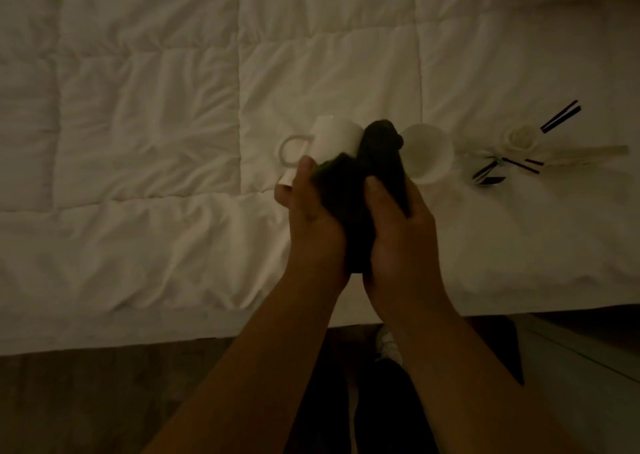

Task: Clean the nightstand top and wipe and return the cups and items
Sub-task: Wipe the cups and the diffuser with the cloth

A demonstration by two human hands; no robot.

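Note:
A white mug (329,142) with a loop handle is held above the bed in my left hand (311,221), fingers under its base. A dark cloth (363,176) is bunched against the mug's open end and held by my right hand (398,239), partly between both palms. A second white cup (427,154) lies on its side on the duvet just right of the cloth. Further right lie a small glass diffuser bottle (485,169) with black reed sticks (561,116) and a pale artificial flower (523,138).
The white quilted duvet (156,124) fills most of the view, its front edge running across the bottom third. Below it are a dim wooden floor (86,401), my dark trousers and a white shoe (388,346). A pale furniture edge (588,367) shows at bottom right.

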